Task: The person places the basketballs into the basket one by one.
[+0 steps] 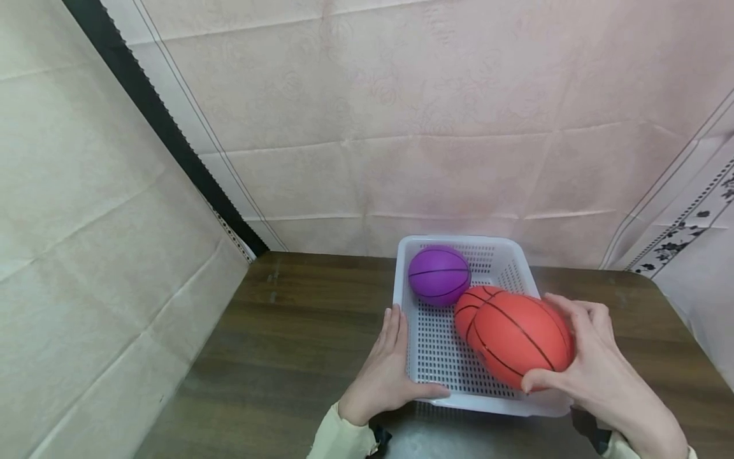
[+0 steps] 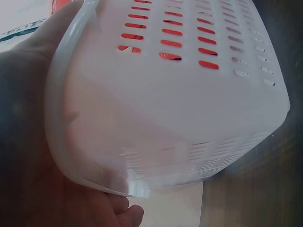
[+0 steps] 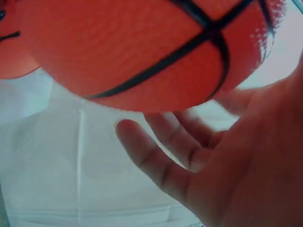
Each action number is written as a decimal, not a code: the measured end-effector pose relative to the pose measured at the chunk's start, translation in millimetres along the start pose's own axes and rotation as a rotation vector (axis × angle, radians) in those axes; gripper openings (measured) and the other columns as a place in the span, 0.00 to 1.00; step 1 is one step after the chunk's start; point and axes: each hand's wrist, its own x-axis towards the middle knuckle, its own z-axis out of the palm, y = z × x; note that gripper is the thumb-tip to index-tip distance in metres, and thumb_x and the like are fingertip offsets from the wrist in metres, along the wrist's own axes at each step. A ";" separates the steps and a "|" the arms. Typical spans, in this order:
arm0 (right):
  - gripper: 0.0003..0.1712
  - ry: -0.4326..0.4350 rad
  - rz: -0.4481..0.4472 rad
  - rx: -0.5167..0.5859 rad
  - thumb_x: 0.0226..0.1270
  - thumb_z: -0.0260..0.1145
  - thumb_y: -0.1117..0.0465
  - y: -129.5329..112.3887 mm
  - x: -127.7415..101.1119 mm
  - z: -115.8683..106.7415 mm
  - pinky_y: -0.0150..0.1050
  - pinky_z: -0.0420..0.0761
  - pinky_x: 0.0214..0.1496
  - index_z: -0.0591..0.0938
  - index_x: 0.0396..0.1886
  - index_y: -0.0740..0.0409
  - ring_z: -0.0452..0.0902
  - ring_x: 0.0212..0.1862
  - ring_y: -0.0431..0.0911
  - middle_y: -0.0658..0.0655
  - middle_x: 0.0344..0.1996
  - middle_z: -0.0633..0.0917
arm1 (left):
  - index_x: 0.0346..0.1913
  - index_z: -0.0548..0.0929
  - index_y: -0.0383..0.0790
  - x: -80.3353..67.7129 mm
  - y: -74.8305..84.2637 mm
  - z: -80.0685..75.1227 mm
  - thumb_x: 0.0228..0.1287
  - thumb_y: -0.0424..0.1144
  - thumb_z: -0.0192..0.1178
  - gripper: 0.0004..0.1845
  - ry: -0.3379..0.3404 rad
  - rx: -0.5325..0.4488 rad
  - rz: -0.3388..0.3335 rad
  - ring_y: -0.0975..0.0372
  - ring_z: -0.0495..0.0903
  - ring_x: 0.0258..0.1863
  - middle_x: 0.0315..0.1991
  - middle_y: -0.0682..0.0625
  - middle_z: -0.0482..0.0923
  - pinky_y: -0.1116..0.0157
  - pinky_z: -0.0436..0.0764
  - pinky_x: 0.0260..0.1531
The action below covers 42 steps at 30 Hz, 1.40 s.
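A white perforated plastic basket [image 1: 493, 403] stands on the table. My left hand [image 1: 385, 366] rests at its near left corner, fingers lying straight along the left rim and the thumb across the front rim. In the left wrist view, the basket's outer wall [image 2: 142, 99] fills most of the picture. With thumb and fingers spread around it, my right hand [image 1: 599, 360] holds an orange toy basketball [image 1: 522, 335] over the basket's right side. Another orange basketball [image 1: 473, 299] is partly hidden behind the held one. A purple toy basketball [image 1: 439, 275] sits in the basket's far left corner.
The brown wood-grain table [image 1: 298, 338] extends to both sides of the basket. Pale creased cloth [image 1: 401, 127] hangs behind it, with more cloth [image 1: 103, 255] at the left. A shiny grey patch [image 1: 459, 440] lies below the basket's near edge.
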 end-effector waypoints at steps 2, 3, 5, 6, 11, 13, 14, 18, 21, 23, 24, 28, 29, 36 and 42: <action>0.72 0.009 0.002 -0.013 0.19 0.82 0.37 -3.3 -0.1 3.0 0.61 0.72 0.37 0.59 0.71 0.48 0.58 0.53 0.58 0.63 0.52 0.59 | 0.74 0.33 0.44 -0.1 -0.5 0.0 0.29 0.84 0.53 0.74 -0.001 -0.004 -0.004 0.59 0.25 0.72 0.75 0.49 0.23 0.54 0.49 0.67; 0.71 0.014 0.000 -0.009 0.18 0.83 0.37 -5.3 -0.1 4.5 0.60 0.72 0.37 0.60 0.69 0.48 0.57 0.53 0.57 0.62 0.50 0.59 | 0.74 0.33 0.44 -0.3 -0.7 0.0 0.29 0.84 0.53 0.74 -0.001 -0.007 -0.006 0.59 0.25 0.72 0.75 0.50 0.23 0.54 0.49 0.67; 0.69 0.012 -0.010 0.006 0.18 0.83 0.36 -9.1 0.0 7.1 0.59 0.72 0.38 0.62 0.68 0.45 0.57 0.53 0.55 0.60 0.50 0.60 | 0.74 0.32 0.45 -0.4 -1.4 0.4 0.29 0.83 0.54 0.74 -0.003 -0.017 -0.013 0.60 0.24 0.72 0.75 0.50 0.23 0.53 0.49 0.67; 0.69 0.012 -0.025 0.014 0.17 0.83 0.37 -10.6 0.0 8.4 0.58 0.72 0.38 0.62 0.68 0.43 0.56 0.54 0.54 0.59 0.51 0.60 | 0.74 0.32 0.45 -0.6 -1.6 0.5 0.29 0.83 0.55 0.74 -0.004 -0.021 -0.017 0.60 0.25 0.72 0.75 0.50 0.23 0.53 0.50 0.66; 0.67 0.028 -0.076 0.050 0.18 0.83 0.38 -18.9 1.1 12.9 0.60 0.72 0.39 0.64 0.67 0.40 0.57 0.56 0.54 0.57 0.55 0.60 | 0.73 0.31 0.47 -1.7 -2.7 0.9 0.28 0.84 0.54 0.75 -0.014 -0.033 -0.031 0.61 0.24 0.72 0.75 0.51 0.23 0.52 0.50 0.66; 0.65 0.060 -0.113 0.053 0.17 0.83 0.39 -21.9 3.0 17.3 0.61 0.73 0.40 0.66 0.64 0.47 0.58 0.56 0.53 0.58 0.56 0.61 | 0.73 0.30 0.47 -2.0 -2.8 0.8 0.28 0.84 0.54 0.75 -0.016 -0.035 -0.032 0.61 0.24 0.71 0.75 0.51 0.22 0.53 0.50 0.66; 0.64 0.078 -0.128 0.054 0.16 0.83 0.39 -23.6 3.9 20.1 0.58 0.74 0.41 0.67 0.61 0.51 0.59 0.56 0.53 0.58 0.56 0.62 | 0.73 0.30 0.47 -2.1 -2.9 0.9 0.28 0.84 0.54 0.75 -0.016 -0.033 -0.032 0.61 0.24 0.71 0.75 0.51 0.22 0.53 0.50 0.66; 0.55 0.140 -0.260 0.019 0.14 0.82 0.36 -30.0 7.0 32.9 0.46 0.75 0.45 0.68 0.45 0.60 0.61 0.57 0.52 0.58 0.57 0.67 | 0.73 0.30 0.46 -2.4 -3.0 1.0 0.28 0.83 0.54 0.74 -0.017 -0.035 -0.025 0.61 0.23 0.71 0.74 0.51 0.22 0.53 0.49 0.67; 0.51 0.142 -0.374 -0.026 0.18 0.78 0.32 -35.0 9.0 39.9 0.36 0.70 0.50 0.70 0.41 0.57 0.61 0.59 0.52 0.57 0.59 0.69 | 0.73 0.30 0.46 -2.0 -2.9 1.2 0.29 0.83 0.55 0.74 -0.014 -0.039 -0.018 0.61 0.24 0.71 0.74 0.50 0.22 0.53 0.50 0.67; 0.48 0.127 -0.441 -0.041 0.22 0.77 0.31 -38.2 10.1 42.3 0.33 0.66 0.57 0.73 0.42 0.54 0.61 0.61 0.52 0.57 0.60 0.70 | 0.73 0.30 0.46 -1.6 -2.8 1.3 0.29 0.83 0.55 0.74 -0.012 -0.041 -0.016 0.61 0.24 0.71 0.75 0.51 0.22 0.53 0.50 0.67; 0.46 0.113 -0.465 -0.043 0.25 0.77 0.32 -39.7 10.0 43.1 0.32 0.62 0.60 0.74 0.44 0.53 0.60 0.63 0.52 0.56 0.61 0.70 | 0.73 0.30 0.47 -1.4 -2.6 1.2 0.29 0.83 0.55 0.74 -0.012 -0.039 -0.016 0.60 0.24 0.71 0.75 0.51 0.22 0.53 0.50 0.66; 0.40 0.007 -0.498 -0.090 0.43 0.74 0.38 -45.3 6.8 44.9 0.39 0.49 0.69 0.76 0.58 0.47 0.55 0.68 0.55 0.55 0.68 0.64 | 0.73 0.29 0.47 -0.6 -2.1 1.2 0.31 0.82 0.56 0.73 -0.017 -0.039 -0.012 0.61 0.24 0.71 0.74 0.51 0.22 0.53 0.50 0.66; 0.40 -0.022 -0.497 -0.102 0.48 0.73 0.41 -46.1 5.8 45.1 0.44 0.48 0.70 0.74 0.62 0.45 0.53 0.69 0.56 0.55 0.69 0.62 | 0.73 0.29 0.47 -0.4 -2.0 1.4 0.31 0.81 0.57 0.73 -0.017 -0.042 -0.010 0.60 0.24 0.71 0.74 0.50 0.22 0.52 0.51 0.66; 0.48 -0.040 -0.414 -0.117 0.49 0.73 0.43 -43.1 4.5 36.6 0.62 0.62 0.60 0.65 0.70 0.43 0.51 0.70 0.54 0.51 0.71 0.57 | 0.72 0.24 0.47 0.5 -1.6 2.5 0.28 0.81 0.59 0.77 0.012 -0.134 -0.011 0.59 0.29 0.72 0.75 0.52 0.25 0.49 0.57 0.64; 0.47 0.016 -0.381 -0.050 0.47 0.76 0.45 -37.9 5.9 30.0 0.65 0.60 0.57 0.66 0.69 0.41 0.56 0.68 0.52 0.49 0.68 0.63 | 0.72 0.22 0.50 1.3 -2.8 -0.7 0.25 0.78 0.64 0.79 0.007 -0.173 -0.031 0.57 0.36 0.73 0.75 0.53 0.24 0.45 0.62 0.60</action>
